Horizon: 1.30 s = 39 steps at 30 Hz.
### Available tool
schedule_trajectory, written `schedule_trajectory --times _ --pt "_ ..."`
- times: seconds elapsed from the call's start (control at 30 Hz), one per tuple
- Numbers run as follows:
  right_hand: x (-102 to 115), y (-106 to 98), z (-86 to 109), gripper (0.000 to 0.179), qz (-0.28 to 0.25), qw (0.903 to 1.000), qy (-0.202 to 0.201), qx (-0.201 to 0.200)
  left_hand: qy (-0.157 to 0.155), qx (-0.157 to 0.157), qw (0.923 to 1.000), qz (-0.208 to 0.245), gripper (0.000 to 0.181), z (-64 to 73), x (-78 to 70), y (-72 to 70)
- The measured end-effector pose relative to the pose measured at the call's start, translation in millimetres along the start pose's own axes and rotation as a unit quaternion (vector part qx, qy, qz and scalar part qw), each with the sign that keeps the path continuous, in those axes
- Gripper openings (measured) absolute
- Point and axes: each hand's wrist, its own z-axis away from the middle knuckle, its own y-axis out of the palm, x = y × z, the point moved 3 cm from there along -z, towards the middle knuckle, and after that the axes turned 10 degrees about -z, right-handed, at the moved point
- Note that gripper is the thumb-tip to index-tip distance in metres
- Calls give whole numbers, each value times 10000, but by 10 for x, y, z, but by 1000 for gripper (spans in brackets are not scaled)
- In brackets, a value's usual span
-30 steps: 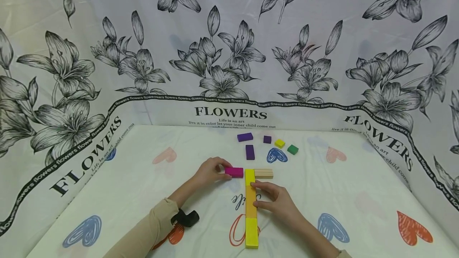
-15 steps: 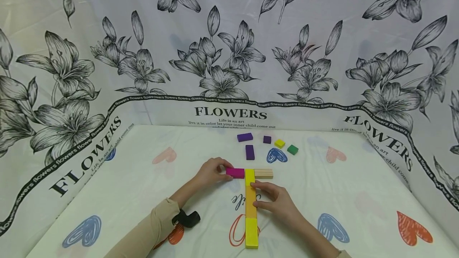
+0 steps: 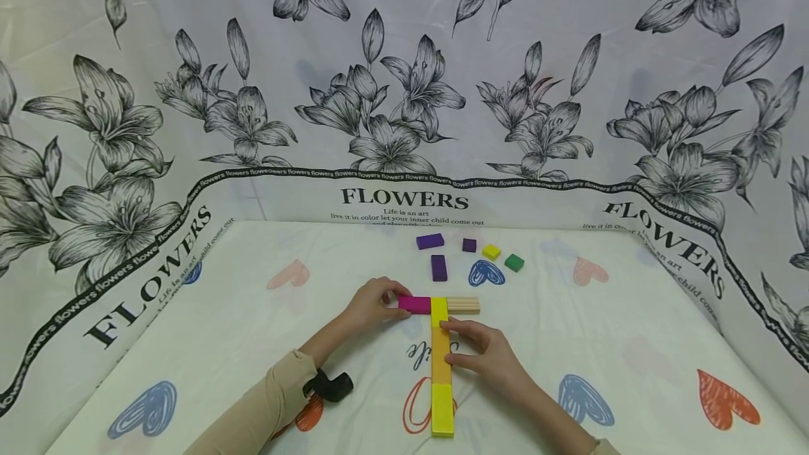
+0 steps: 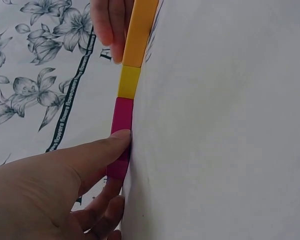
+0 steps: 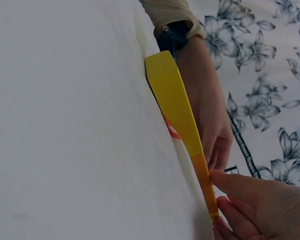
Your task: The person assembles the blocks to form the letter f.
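My left hand (image 3: 374, 302) pinches the left end of a magenta block (image 3: 415, 305), thumb on its near side. The block's right end meets the small yellow block (image 3: 439, 312) at the top of an upright column. Below that lie an orange block (image 3: 441, 371) and a longer yellow block (image 3: 443, 410), end to end. My right hand (image 3: 489, 357) rests its thumb and index fingertip along the column's right side, by the orange block and its join with the small yellow one. In the left wrist view, the thumb (image 4: 121, 136) lies across the magenta block.
A ridged pale wooden piece (image 3: 464, 305) lies right of the column's top. Farther back are two purple blocks (image 3: 430, 241), a small purple cube (image 3: 469, 245), a yellow block (image 3: 491, 251) and a green block (image 3: 515, 262). A flower-printed cloth (image 3: 392, 90) hangs behind.
My left hand has slid the magenta block slightly right, closing the narrow gap to the small yellow block. The right hand stays at the column. The head view has shifted slightly.
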Motion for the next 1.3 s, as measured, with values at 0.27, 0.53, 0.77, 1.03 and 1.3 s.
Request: schedule_trajectory --times 0.27,0.53,0.77,1.03,1.3 --pt "13 5 0 49 26 10000 -18 -14 33 130 9999 -18 40 -3 -29 -31" --pt "-1 8 -5 50 -27 10000 26 -3 -158 305 9987 380 45 -89 -30 -70" --pt "-2 6 -11 51 -71 10000 9 -12 -301 168 9978 574 57 -232 -35 -117" --pt "-1 2 -10 50 -48 10000 32 14 -296 87 9977 599 67 -429 -26 -99" --pt "-3 10 -9 50 -71 10000 4 47 -51 263 9979 582 74 -606 -67 -66"
